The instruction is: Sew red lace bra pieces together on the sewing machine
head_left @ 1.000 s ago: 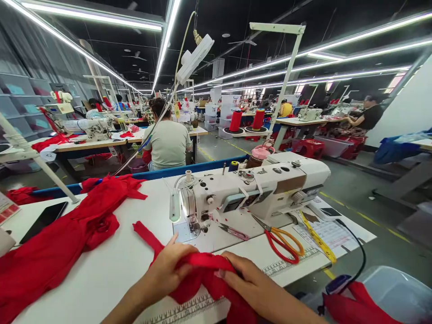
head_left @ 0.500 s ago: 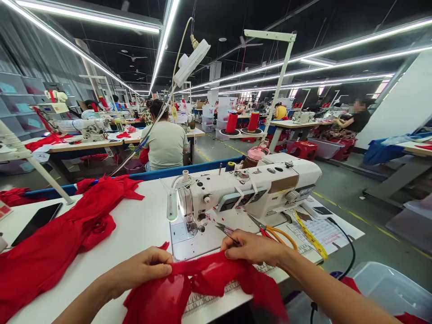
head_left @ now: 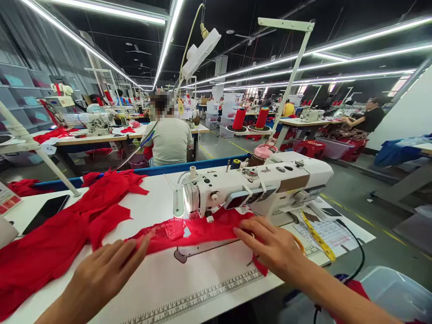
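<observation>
Your left hand [head_left: 101, 270] lies flat, fingers spread, pinning the left end of the red lace strip [head_left: 189, 231] to the tabletop [head_left: 202, 279]. Your right hand [head_left: 273, 247] presses its open fingers on the strip's right end, under the arm of the sewing machine [head_left: 256, 186]. The strip lies stretched across the machine bed, passing beneath the needle area. If you press unevenly, the lace could likely skew or bunch there, and your right fingertips sit close to it.
</observation>
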Tool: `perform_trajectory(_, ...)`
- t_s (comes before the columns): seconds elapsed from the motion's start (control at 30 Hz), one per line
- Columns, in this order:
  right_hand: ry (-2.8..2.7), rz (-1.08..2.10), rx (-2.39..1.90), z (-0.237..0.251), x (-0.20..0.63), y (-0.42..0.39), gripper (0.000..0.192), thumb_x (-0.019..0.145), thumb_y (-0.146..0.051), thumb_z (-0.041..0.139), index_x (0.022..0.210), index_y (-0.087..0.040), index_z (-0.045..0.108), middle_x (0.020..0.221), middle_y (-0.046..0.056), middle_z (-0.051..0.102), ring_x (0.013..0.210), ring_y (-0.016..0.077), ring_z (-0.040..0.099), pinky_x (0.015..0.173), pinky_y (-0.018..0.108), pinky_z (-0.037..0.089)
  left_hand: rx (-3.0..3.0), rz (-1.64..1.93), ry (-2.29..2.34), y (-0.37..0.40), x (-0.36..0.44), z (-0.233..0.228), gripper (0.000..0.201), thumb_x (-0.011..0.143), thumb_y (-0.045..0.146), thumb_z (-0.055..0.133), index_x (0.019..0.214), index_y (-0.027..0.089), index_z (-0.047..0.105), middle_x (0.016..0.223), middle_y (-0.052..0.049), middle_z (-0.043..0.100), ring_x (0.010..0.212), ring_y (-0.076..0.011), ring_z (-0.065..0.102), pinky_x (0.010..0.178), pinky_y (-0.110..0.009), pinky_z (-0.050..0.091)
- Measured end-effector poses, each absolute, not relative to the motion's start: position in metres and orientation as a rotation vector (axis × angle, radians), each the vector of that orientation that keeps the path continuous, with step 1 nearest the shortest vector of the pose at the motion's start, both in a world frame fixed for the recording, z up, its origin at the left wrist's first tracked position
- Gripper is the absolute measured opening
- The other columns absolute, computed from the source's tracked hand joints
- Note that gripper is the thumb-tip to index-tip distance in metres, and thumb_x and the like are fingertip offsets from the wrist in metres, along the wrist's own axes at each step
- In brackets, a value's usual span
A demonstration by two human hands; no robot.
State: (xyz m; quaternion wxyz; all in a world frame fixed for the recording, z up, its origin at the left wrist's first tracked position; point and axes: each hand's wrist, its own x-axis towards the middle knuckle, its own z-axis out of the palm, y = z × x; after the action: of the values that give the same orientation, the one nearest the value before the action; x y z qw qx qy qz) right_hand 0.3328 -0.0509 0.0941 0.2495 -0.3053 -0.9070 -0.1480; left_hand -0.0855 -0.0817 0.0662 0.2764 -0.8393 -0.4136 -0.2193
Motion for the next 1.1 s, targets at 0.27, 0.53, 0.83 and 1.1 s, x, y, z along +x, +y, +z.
perform_trajectory(0.27, -2.641, -0.048, -0.934, 0.038, 0.331, -0.077, 0.025, 0.097, -0.01, 0.047, 0.113, -0.018, 0.064, 0.101, 0.011, 0.068, 0.087, 0.0229, 0.061, 0.064, 0.031, 0.049, -2.443, -0.623, -0.971, -0.129, -0.05, 0.005, 0.031, 0.104, 0.037, 0.051, 0.124, 0.017, 0.067, 0.108, -0.009, 0.077, 0.098, -0.0235, 0.072, 0.087, -0.032, 0.056)
perform_trajectory(0.53, -2.609, 0.522, -0.701, 0.024, 0.261, -0.045, 0.039, 0.091, -0.006, 0.047, 0.116, -0.025, 0.07, 0.107, 0.005, 0.068, 0.092, 0.0174, 0.061, 0.071, 0.026, 0.047, -2.801, -0.911, -1.134, -0.091, 0.01, 0.009, 0.032, 0.101, 0.008, 0.04, 0.11, 0.019, 0.068, 0.089, -0.005, 0.067, 0.071, -0.0138, 0.062, 0.064, -0.022, 0.053)
perform_trajectory(0.83, -2.715, 0.819, -0.859, 0.031, 0.268, -0.023, 0.041, 0.093, -0.023, 0.073, 0.132, -0.03, 0.065, 0.117, 0.005, 0.063, 0.101, 0.0197, 0.06, 0.072, 0.027, 0.045, -2.802, -0.415, -1.578, -0.09, -0.006, -0.01, 0.046, 0.099, 0.021, 0.053, 0.138, 0.045, 0.056, 0.11, -0.004, 0.066, 0.09, -0.0187, 0.068, 0.058, -0.02, 0.049)
perform_trajectory(1.1, -2.841, 0.885, -0.796, 0.04, 0.267, -0.01, 0.055, 0.086, -0.025, 0.079, 0.136, -0.037, 0.061, 0.12, 0.002, 0.06, 0.104, 0.0212, 0.06, 0.068, 0.026, 0.041, -2.951, 0.068, -1.592, -0.068, -0.005, 0.036, 0.066, 0.079, 0.023, 0.082, 0.135, 0.05, 0.057, 0.114, -0.003, 0.063, 0.086, -0.0242, 0.07, 0.055, -0.024, 0.045)
